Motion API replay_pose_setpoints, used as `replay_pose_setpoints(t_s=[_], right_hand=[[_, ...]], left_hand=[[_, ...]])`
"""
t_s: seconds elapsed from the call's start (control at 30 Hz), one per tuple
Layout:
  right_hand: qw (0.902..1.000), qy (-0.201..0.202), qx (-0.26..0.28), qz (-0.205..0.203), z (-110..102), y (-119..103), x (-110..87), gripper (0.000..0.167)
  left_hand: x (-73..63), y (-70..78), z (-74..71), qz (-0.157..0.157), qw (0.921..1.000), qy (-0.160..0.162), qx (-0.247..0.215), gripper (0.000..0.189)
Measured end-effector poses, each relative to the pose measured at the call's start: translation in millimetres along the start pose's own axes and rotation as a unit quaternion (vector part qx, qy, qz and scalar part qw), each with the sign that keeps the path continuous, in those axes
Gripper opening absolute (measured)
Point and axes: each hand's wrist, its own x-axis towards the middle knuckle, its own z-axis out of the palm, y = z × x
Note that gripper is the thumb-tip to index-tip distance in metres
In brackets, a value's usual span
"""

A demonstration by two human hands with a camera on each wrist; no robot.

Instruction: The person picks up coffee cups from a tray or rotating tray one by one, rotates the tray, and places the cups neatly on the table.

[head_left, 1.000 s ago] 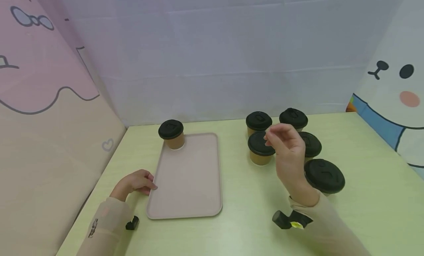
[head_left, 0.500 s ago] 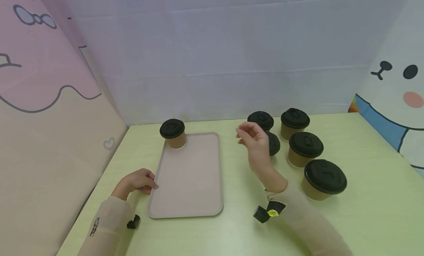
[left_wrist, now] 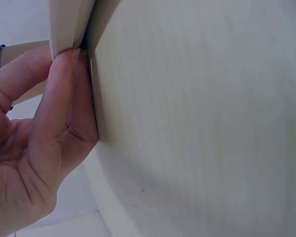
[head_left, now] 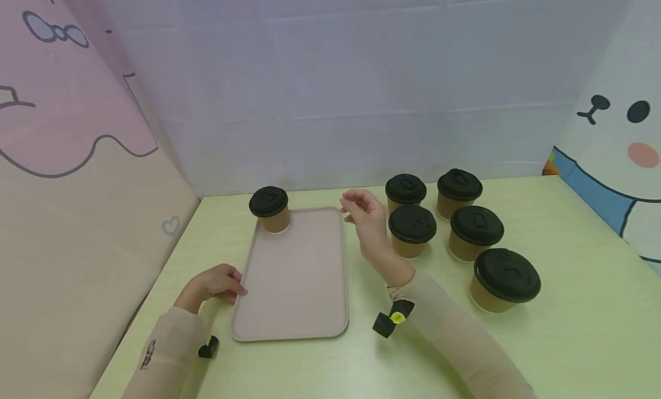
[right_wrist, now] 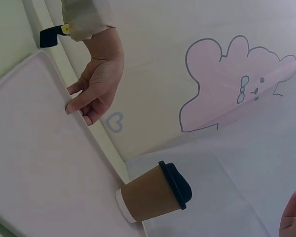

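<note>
My left hand [head_left: 219, 281] pinches the left edge of a pale pink tray [head_left: 294, 284]; in the left wrist view thumb and fingers [left_wrist: 54, 103] grip its rim. A brown paper cup [head_left: 272, 212] with a black lid stands upright at the tray's back left corner, and the right wrist view shows this lidded cup [right_wrist: 150, 192] from the side. My right hand [head_left: 369, 221] is above the table by the tray's back right corner, fingers loosely bent, with nothing in them. Only the right fingertips [right_wrist: 292, 212] show at the right wrist view's lower right.
Several more lidded paper cups stand on the right side of the pale yellow table [head_left: 568, 261], the nearest cup [head_left: 503, 278] at the front. A pale curtain wall [head_left: 330, 89] closes off the back, with printed panels on both sides.
My right hand has moved left from over the cups to the tray's back right corner, uncovering the cups behind it. The left hand, tray and cups stay in place.
</note>
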Motion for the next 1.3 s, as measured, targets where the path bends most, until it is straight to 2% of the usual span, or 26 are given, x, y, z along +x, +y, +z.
replay_pose_setpoints(t_s=[0.23,0.5,0.63,0.97,1.3], right_hand=[[0.9998,-0.002,-0.018,0.011,16,4,8.2,0.009],[0.9992,-0.001,-0.032,0.023,24,12,15.4,0.012],[0.9982,-0.011,-0.057,0.016,28,17,21.1,0.016],[0.9886,-0.047,-0.143,0.001,45,29,41.4,0.024],[0.9804,-0.070,-0.184,0.001,62,36,42.6,0.022]], left_hand=[[-1.3,0.3,-0.5,-0.001,1.0000,0.002,0.001,0.018],[-0.8,0.1,1.0,-0.002,1.0000,0.004,0.001,0.018],[-0.9,0.2,0.6,-0.002,1.0000,0.001,0.003,0.018],[0.5,-0.3,0.6,-0.001,1.0000,0.003,0.001,0.017],[0.7,-0.9,-0.3,0.002,1.0000,0.002,-0.007,0.018]])
